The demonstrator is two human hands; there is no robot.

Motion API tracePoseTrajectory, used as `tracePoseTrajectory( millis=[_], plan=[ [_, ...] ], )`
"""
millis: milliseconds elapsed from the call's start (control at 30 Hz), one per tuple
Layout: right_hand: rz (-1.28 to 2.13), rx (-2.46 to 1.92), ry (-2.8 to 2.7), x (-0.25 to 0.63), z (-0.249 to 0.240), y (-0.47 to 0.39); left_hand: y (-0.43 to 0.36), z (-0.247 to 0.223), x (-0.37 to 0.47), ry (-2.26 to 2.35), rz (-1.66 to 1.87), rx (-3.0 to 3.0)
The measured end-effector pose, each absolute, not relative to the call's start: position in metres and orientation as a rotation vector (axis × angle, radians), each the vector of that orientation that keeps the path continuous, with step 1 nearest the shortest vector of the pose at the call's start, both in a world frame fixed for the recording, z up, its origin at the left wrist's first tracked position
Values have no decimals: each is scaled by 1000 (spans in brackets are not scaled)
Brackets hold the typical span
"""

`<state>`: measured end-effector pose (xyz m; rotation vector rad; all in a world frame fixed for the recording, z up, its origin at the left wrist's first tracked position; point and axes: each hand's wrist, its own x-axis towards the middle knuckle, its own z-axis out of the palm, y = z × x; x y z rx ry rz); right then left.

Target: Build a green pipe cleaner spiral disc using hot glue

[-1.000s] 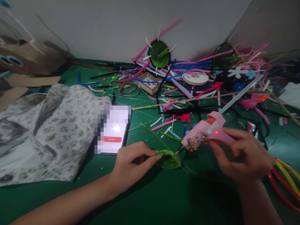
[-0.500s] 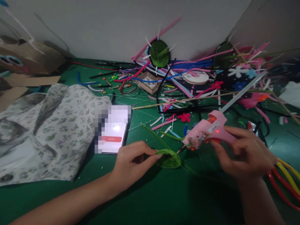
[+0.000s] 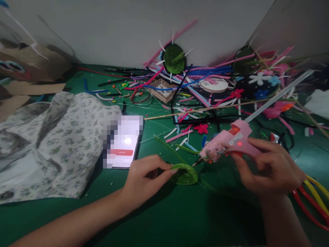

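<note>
Fuzzy green oval piece (image 3: 186, 176) on or just above the green tabletop (image 3: 164, 219)
Your left hand (image 3: 144, 179) pinches its left edge, thumb against fingers; your right hand (image 3: 271, 167) curls closed on a pink plastic glue gun (image 3: 219, 145), its dark nozzle (image 3: 198, 160) just beside the upper right rim, contact unclear; the oval's long axis runs left to right, your left hand nearer.
</note>
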<state>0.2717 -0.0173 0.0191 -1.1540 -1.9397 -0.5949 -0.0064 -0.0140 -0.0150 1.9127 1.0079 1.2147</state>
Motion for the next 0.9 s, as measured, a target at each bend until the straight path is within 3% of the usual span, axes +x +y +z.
tracePoseTrajectory(
  millis=[900],
  plan=[
    [-392,-1123,-1952,268,12,-15,-15,-15,-7,921,1184,1898]
  ],
)
